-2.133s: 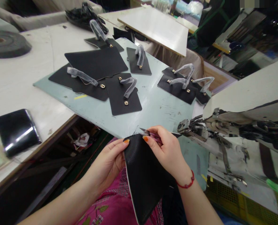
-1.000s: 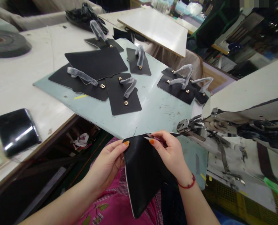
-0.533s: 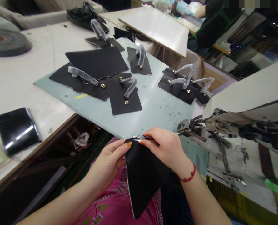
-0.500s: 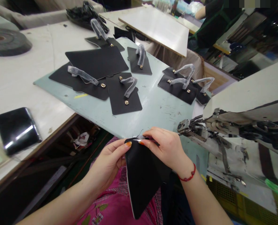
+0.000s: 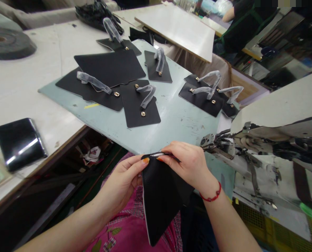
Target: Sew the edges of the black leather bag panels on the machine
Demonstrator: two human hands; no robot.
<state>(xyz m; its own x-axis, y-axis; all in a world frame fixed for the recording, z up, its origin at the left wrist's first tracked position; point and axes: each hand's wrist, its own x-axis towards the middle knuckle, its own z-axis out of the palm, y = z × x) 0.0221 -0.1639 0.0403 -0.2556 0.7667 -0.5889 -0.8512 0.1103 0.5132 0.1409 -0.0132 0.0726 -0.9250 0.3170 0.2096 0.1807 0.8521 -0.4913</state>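
A black leather-like panel (image 5: 160,199) with a pale edge hangs over my lap, its top edge between both hands. My left hand (image 5: 129,171) pinches the top left corner between thumb and fingers. My right hand (image 5: 186,161) is closed at the same edge, just to the right. From its fingers a slim metal-tipped tool (image 5: 160,154) lies along the panel's edge; its handle is mostly hidden, so its exact kind cannot be made out. Beyond my hands, several black panels (image 5: 142,120) with plastic-wrapped handles and gold-coloured fittings lie on the pale blue-green tabletop (image 5: 171,119).
A sewing machine (image 5: 266,140) stands close on my right. At left, a glossy black item (image 5: 20,143) and a dark roll (image 5: 8,43) rest on the white table (image 5: 51,115). A person (image 5: 240,28) sits at the back right.
The metal tip has tilted flatter along the panel's top edge. Both hands stay nearly in place, and the whole view has shifted slightly.
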